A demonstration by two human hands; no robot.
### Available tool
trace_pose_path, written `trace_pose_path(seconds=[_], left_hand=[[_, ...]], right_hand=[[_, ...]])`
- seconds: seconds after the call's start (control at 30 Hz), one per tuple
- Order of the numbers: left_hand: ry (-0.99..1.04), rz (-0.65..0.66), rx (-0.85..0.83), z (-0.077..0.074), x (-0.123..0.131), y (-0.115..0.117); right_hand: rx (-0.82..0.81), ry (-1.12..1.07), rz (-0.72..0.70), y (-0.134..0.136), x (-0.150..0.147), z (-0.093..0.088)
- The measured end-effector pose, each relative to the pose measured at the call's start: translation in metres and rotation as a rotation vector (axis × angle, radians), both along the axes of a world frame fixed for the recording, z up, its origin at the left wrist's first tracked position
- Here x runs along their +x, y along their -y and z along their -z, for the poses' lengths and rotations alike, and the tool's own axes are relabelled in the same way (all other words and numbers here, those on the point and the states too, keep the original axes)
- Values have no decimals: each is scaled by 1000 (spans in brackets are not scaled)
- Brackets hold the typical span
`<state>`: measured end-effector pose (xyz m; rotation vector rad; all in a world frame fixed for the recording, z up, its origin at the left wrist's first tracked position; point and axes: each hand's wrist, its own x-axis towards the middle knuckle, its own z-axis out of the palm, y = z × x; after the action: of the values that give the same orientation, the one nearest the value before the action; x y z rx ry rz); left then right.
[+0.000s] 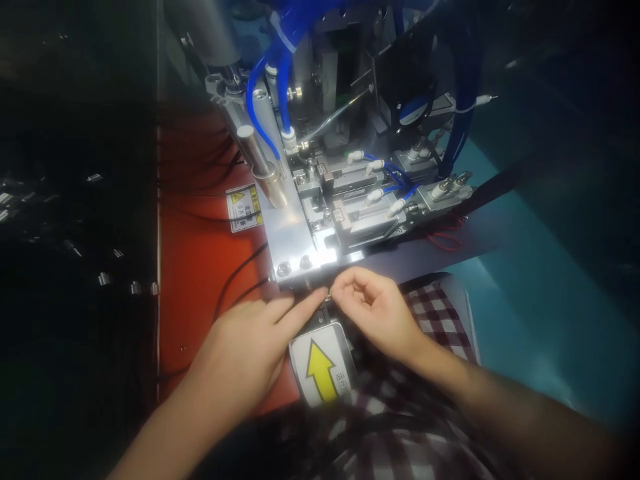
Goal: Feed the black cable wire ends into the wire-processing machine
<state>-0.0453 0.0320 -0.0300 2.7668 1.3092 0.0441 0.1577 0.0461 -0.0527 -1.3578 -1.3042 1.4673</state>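
Observation:
My left hand [255,333] reaches in from the lower left, its index finger stretched to a small metal piece [328,297] at the front edge of the machine [295,233]. From the right comes my right hand [373,303], thumb and index finger pinched together at that piece. What lies between these fingertips is too small to make out. Just below the fingertips is a white plate with a yellow arrow [321,367]. The thumb of my left hand is hidden.
Blue air hoses [255,100] and metal cylinders [370,217] stand behind the hands. A warning label [245,209] and black cables [235,270] lie on the orange surface [193,267] at left. Checked cloth [445,317] shows below right.

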Motion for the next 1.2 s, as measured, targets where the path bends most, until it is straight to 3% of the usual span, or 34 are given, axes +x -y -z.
trace_pose_path(seconds=[0.4,0.73,0.93,1.2], left_hand=[[5,-24,-7,3,-2,2],[4,-13,-8,0,0,1],[4,-12,0,-1,0,1],[46,16,10,2,-4,-1]], right_hand=[[-137,13,-4,-2,0,-3],[-18,203,-22,0,-1,-5],[-222,-91,-26,-4,0,-2],[-174,-111,-12,-3,0,2]])
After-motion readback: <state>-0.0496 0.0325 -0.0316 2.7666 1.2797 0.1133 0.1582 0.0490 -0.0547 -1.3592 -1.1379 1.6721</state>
